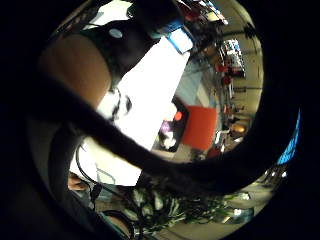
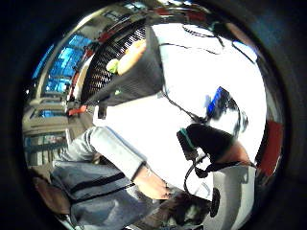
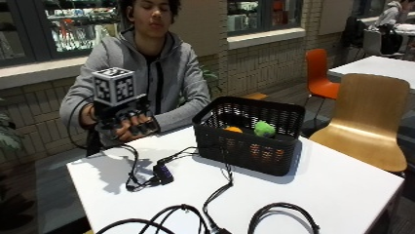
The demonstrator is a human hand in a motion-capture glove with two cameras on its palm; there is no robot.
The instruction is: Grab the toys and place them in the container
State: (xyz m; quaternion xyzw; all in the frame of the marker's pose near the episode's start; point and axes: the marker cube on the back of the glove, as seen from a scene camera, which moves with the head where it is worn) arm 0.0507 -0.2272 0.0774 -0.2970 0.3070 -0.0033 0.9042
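Black mesh container at three o'clock already holds the orange and green toys, so the raised right hand, fingers relaxed and empty, should settle onto the white surface.

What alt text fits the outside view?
A seated person holds the gloved right hand raised above the white table, fingers spread, holding nothing. A black basket on the table holds a green toy and an orange toy.

Outside view across table; palm views perhaps raised above it.
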